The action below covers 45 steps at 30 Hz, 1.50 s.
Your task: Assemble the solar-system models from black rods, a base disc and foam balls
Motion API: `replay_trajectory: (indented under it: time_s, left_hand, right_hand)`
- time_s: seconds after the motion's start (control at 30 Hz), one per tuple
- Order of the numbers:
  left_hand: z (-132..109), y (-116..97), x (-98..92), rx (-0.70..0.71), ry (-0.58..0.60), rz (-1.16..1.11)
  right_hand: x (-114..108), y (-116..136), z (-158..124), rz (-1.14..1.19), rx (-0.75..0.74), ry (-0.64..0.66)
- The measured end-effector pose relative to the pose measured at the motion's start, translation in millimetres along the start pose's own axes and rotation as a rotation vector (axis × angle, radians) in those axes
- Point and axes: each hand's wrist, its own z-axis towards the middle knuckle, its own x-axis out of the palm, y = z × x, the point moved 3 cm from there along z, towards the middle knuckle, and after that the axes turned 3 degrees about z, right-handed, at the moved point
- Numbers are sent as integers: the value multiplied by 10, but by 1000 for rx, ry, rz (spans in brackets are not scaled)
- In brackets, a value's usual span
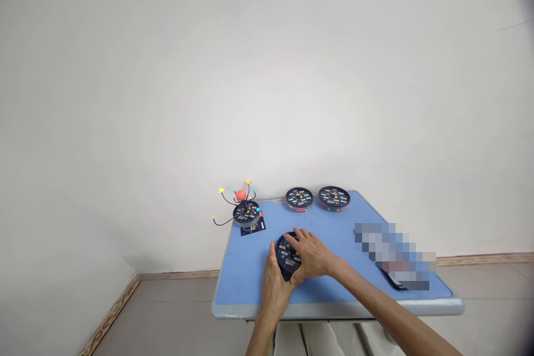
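Both hands grip a round black planet-printed case above the near part of a blue tabletop.
The left hand (277,283) cups the case (285,254) at its near-left rim; the right hand (314,256) clasps it from above. Beyond it to the left stands a solar-system model (246,213) with a dark printed card (254,228); behind it, slightly right, sit two similar round cases (299,198) (334,197) on the blue tabletop (329,236).

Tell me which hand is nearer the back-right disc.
Right. The right hand is over the held disc, in front and left of the back-right disc. The left hand is farther left and closer to the front edge.
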Motion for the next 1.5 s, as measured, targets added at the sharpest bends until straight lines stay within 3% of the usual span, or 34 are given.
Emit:
replay_trajectory:
  time_s: [0.43,0.7,1.1,1.5]
  left_hand:
    - [-10,-23,0,-56,6,4]
    - [-28,-76,-30,-13,28,18]
    - [-46,-91,-38,-3,65,71]
    - [-67,-79,-30,-44,29,57]
  right_hand:
    - [-119,20,-50,101,-46,-91]
    - [-217,-209,-3,421,-89,-39]
    - [-172,-419,-6,899,-70,-13]
    - [-244,-392,-131,930,-57,-145]
